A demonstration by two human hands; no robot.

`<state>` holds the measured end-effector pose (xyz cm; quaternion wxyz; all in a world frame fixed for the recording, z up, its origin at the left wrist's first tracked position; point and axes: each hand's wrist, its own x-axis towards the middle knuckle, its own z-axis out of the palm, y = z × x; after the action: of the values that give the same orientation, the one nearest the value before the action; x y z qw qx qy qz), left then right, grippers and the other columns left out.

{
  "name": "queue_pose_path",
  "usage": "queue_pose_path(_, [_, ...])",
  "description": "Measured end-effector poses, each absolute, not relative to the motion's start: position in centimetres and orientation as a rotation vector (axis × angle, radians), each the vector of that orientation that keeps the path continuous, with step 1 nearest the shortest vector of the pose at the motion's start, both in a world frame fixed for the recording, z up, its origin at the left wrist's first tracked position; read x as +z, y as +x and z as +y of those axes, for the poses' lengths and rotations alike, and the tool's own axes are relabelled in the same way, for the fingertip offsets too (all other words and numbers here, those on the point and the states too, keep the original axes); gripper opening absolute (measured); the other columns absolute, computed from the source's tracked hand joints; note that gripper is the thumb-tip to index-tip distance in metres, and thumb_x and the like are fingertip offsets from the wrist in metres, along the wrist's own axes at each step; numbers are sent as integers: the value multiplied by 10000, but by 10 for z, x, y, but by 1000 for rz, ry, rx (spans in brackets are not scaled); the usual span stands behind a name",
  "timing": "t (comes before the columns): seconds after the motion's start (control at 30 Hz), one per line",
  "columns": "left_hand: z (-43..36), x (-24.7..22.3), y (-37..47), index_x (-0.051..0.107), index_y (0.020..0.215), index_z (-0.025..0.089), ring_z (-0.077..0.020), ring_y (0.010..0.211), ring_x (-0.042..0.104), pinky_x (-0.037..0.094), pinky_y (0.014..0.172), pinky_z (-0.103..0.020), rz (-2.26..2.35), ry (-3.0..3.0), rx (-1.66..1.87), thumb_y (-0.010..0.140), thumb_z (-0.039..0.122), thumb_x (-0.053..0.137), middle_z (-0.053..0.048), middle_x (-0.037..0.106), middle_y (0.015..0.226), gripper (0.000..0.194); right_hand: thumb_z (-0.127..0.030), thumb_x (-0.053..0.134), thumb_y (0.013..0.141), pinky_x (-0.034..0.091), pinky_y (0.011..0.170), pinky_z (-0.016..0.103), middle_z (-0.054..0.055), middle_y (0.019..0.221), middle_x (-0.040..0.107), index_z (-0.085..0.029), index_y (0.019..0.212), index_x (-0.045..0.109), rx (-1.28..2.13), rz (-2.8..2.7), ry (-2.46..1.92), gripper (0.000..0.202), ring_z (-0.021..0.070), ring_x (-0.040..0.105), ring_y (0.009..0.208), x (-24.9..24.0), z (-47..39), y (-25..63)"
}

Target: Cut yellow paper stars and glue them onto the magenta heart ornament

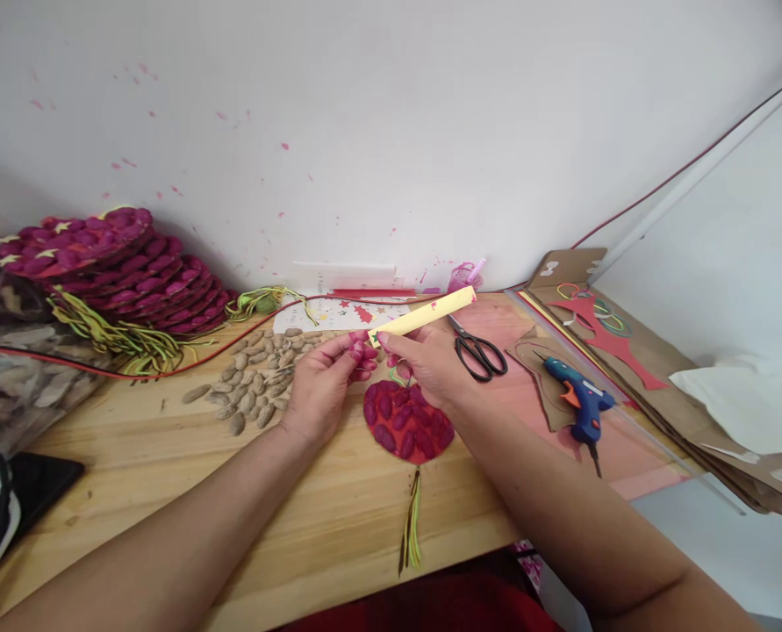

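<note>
My right hand (423, 358) is closed on a yellow paper strip (430, 314), which slants up to the right. At the strip's lower left end, beside a small dark star mark, my left hand (328, 377) is pinched; whatever lies between its fingertips is too small to name. Just below both hands, a round red disc (409, 426) covered with magenta peanut shells lies on the wooden table (285, 544). A yellow, green and dark tassel (412, 527) hangs from its near edge.
Loose peanuts (252, 382) lie left, near stacked magenta discs (127, 272). Black-handled scissors (479, 355) and a blue glue gun (584, 404) lie right, near cardboard (680, 421). A red cable (233, 338) crosses the table's back. Printed paper (291, 319) lies near the wall.
</note>
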<state>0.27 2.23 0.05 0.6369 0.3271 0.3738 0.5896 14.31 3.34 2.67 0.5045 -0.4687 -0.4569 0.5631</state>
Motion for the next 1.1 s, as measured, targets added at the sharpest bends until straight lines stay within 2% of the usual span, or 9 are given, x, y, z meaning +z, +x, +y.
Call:
queue_pose_path(0.47, [22, -1, 3, 744, 841, 138, -108, 603, 620, 489, 574, -209, 873, 764, 1339, 657, 411, 834, -44, 719, 702, 341, -319, 791, 640, 219, 409, 219, -25, 607, 554, -140, 776, 688, 1395, -1082, -1114, 248, 80, 439, 509, 27, 34, 144])
queue_pose_path(0.77, [22, 0, 2, 735, 836, 139, -140, 635, 665, 522, 609, -242, 844, 707, 1314, 619, 256, 810, -51, 733, 715, 258, -310, 798, 625, 261, 414, 226, -24, 603, 568, -146, 735, 682, 1404, -1077, -1082, 229, 75, 443, 502, 28, 33, 143])
queue_pose_path(1.1, [22, -1, 3, 734, 840, 133, -157, 667, 686, 530, 618, -245, 862, 681, 1298, 618, 209, 779, -59, 738, 719, 238, -318, 789, 641, 231, 399, 218, -22, 587, 560, -141, 751, 691, 1402, -1109, -1108, 230, 79, 447, 499, 28, 34, 144])
